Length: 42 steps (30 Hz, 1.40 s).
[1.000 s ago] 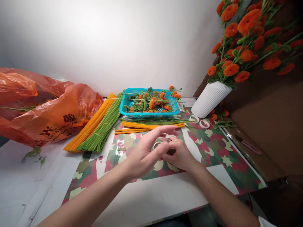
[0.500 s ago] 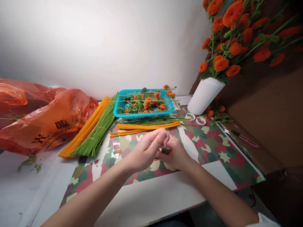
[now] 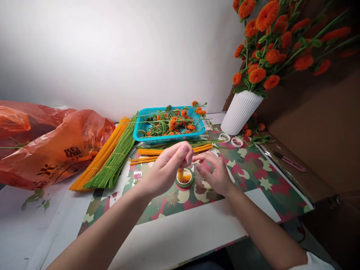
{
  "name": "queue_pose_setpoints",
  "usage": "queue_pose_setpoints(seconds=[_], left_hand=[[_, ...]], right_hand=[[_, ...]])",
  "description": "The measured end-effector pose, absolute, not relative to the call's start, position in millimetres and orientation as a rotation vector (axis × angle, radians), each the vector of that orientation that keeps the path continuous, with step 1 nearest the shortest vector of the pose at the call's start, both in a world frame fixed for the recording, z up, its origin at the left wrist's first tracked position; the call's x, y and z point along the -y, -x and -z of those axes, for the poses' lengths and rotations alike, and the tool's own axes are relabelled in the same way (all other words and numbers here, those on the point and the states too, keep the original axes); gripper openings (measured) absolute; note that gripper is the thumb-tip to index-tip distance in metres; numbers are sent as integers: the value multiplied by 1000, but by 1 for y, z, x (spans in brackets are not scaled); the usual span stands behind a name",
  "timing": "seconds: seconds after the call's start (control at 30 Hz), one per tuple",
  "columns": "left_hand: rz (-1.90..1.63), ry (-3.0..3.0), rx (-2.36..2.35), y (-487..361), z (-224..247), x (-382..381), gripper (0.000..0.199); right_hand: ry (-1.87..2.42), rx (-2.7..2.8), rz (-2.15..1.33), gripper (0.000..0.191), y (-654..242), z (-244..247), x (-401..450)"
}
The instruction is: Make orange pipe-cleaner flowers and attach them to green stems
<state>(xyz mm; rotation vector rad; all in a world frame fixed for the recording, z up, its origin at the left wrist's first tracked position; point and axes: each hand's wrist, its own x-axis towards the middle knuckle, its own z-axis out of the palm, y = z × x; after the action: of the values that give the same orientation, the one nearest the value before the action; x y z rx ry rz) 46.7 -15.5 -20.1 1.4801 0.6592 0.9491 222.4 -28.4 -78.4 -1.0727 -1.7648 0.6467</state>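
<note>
Paper (image 3: 180,232), plain white, is seen along the near edge of a camouflage-patterned sheet (image 3: 270,183). Above the sheet, the left hand (image 3: 176,161) is curled into a fist. Directly beneath it, a yellow piece (image 3: 180,174) is seen at a green-edged ring (image 3: 184,184); whether the piece is gripped cannot be told. The right hand (image 3: 215,172) is held just beside, its thumb and forefinger parted. To the right, a pink-handled cutter (image 3: 292,164) is placed on a brown surface. Beyond the hands, loose yellow stems (image 3: 144,152) are laid out, and two white rings (image 3: 236,142) are set to their right. Bundled yellow stems (image 3: 101,153) and green stems (image 3: 112,167) are laid side by side, near an orange plastic bag (image 3: 64,150). Farther back, orange flowers (image 3: 172,124) are contained in a blue basket (image 3: 168,140), and more are held in a white ribbed vase (image 3: 240,112).
</note>
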Motion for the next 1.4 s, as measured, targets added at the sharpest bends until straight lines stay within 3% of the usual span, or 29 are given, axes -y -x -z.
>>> queue_pose_setpoints(seconds=[0.27,0.47,0.6,0.67,0.77,0.83,0.9,1.0,1.2,1.4], left_hand=[[-1313,-954,-513,-26,-33,0,46],[-1546,-604,-434,8,-21,2,44],[-1565,-468,-452,5,11,12,47],[-1540,-445,-489,-2,28,17,45],[-1458,-709,-646,-7,50,23,36],[-1449,-1186,-871,1,61,24,24],[-1222,-1772,-1088,17,68,24,10],[-753,-2248,-1056,41,70,24,8],[-740,-2501,-1097,59,61,25,13],[-705,-2392,-1313,87,54,21,19]], right_hand=[[1069,1776,-869,23,-222,84,27],[1021,1804,-1317,57,-205,86,39],[1098,1908,-1243,26,-194,80,47],[1115,1977,-1197,20,-193,76,48],[1109,1987,-1297,23,-196,73,45],[1114,1991,-1357,28,-200,74,43],[1124,2010,-1378,30,-204,76,41],[1126,2081,-1358,30,-207,78,40],[1142,2196,-1234,32,-206,78,39],[1190,2171,-1234,29,-211,75,37]])
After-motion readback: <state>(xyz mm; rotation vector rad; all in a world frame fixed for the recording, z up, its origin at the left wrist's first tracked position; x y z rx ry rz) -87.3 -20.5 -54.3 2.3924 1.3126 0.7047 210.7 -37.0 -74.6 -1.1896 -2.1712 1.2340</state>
